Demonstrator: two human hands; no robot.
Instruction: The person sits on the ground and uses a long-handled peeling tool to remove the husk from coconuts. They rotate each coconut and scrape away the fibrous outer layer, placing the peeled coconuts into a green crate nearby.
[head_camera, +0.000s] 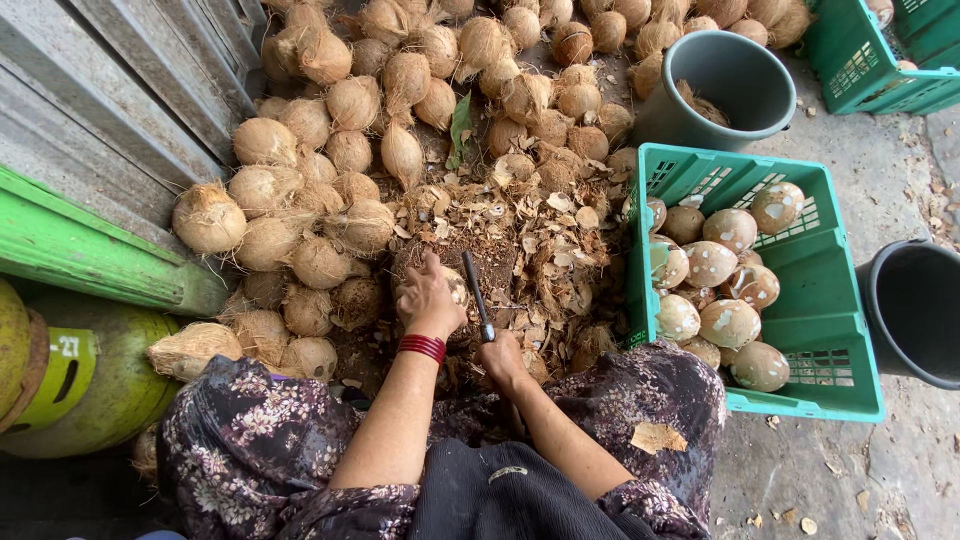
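Brown husked coconut (452, 290) sits on the chopping spot amid shell scraps, left hand (428, 298) clasped over it; right hand (500, 357) clenched round a dark metal blade (475, 290) beside it.

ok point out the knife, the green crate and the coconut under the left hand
knife (474, 290), head view, on the middle of the dark blade.
green crate (835, 300), head view, on its bare right wall.
coconut (456, 287), head view, on the pale bit showing right of the left hand (428, 298).

two green crates (800, 330), two grey buckets (735, 80)
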